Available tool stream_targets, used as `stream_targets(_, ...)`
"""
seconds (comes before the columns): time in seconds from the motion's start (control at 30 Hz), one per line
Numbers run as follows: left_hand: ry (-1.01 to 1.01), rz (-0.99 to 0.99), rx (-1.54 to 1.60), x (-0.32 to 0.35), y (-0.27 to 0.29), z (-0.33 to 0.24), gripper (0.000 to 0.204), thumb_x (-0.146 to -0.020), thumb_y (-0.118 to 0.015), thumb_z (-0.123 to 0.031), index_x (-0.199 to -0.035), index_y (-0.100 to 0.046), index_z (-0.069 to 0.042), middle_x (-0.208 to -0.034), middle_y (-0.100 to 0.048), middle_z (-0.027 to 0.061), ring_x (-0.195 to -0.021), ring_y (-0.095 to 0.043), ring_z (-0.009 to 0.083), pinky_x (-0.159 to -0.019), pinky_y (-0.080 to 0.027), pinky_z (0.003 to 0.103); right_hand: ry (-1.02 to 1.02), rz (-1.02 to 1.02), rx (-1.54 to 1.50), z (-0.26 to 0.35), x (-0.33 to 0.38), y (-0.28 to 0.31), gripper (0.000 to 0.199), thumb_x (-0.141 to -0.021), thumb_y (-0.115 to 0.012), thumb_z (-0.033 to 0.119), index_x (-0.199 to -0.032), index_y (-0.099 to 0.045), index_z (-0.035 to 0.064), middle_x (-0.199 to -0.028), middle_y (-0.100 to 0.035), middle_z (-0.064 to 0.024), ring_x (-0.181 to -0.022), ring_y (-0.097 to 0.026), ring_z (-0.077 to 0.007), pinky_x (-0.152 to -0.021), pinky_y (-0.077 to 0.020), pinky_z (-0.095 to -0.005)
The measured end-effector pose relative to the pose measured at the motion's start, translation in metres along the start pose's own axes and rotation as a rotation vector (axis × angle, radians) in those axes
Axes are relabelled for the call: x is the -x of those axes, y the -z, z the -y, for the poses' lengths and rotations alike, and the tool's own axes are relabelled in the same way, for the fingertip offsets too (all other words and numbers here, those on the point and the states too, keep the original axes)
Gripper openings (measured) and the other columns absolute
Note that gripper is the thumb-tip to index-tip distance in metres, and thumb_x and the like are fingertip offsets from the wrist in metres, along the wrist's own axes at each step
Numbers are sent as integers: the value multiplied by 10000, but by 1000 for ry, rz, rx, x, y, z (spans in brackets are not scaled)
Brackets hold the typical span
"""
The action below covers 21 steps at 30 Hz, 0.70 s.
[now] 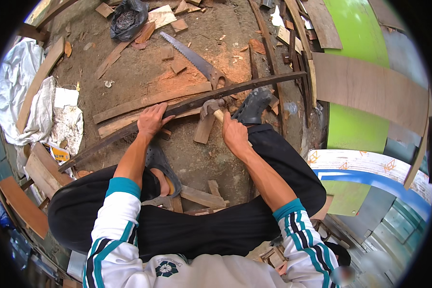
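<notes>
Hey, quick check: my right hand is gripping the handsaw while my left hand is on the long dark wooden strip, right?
Not quite: your right hand is gripping a hammer, not the handsaw, as the head view shows. Your left hand is indeed on the long dark wooden strip.

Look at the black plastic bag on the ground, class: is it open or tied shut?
Open: the black plastic bag has its mouth spread, showing brownish contents inside.

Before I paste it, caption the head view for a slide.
Right hand grips a hammer, left hand rests on a long dark wooden strip, handsaw lying beyond.
</notes>
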<state>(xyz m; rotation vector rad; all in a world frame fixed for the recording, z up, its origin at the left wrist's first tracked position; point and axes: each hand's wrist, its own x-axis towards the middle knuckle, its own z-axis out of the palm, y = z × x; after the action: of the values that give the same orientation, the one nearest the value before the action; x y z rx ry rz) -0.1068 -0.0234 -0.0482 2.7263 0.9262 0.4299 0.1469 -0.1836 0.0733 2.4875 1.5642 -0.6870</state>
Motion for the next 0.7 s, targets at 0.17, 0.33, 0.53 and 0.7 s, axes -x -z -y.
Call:
stream_targets(0.17,3,55,2,4,5,4,536,-849,-728,-514,-1159,-659,-81,-1067,-729,77,-1010,-701,226,-856,-552,351,64,125,127,8,10,1,197,-944,-525,104,-1113,-491,10,-819,-702,-235,-706,-726,-391,-554,-568,-476)
stream_targets(0.33,-45,17,10,-4,3,0,553,-856,-722,-511,-1193,-662,-76,-1092,-723,102,-1043,-685,262,-885,-534,382,58,98,144,-22,-7,8,145,-946,-528,103,-1057,-487,18,-872,-697,-251,-718,-727,-381,-569,-573,-474)
stream_targets(0.53,-135,139,-51,-8,4,9,656,-868,-664,-587,-1267,-624,-67,-1161,-666,105,-1127,-594,275,-984,-448,403,50,120,87,-25,58,54,133,-928,-533,83,-1021,-507,-9,-778,-693,-234,-710,-712,-404,-596,-564,-493)
stream_targets(0.7,-125,176,6,-8,6,16,602,-917,-637,-514,-1301,-601,-52,-1119,-653,121,-1093,-588,290,-977,-452,395,-57,278,51,-33,134,126,204,-866,-604,73,-1017,-498,-13,-795,-687,-260,-743,-703,-436,-648,-551,-531)
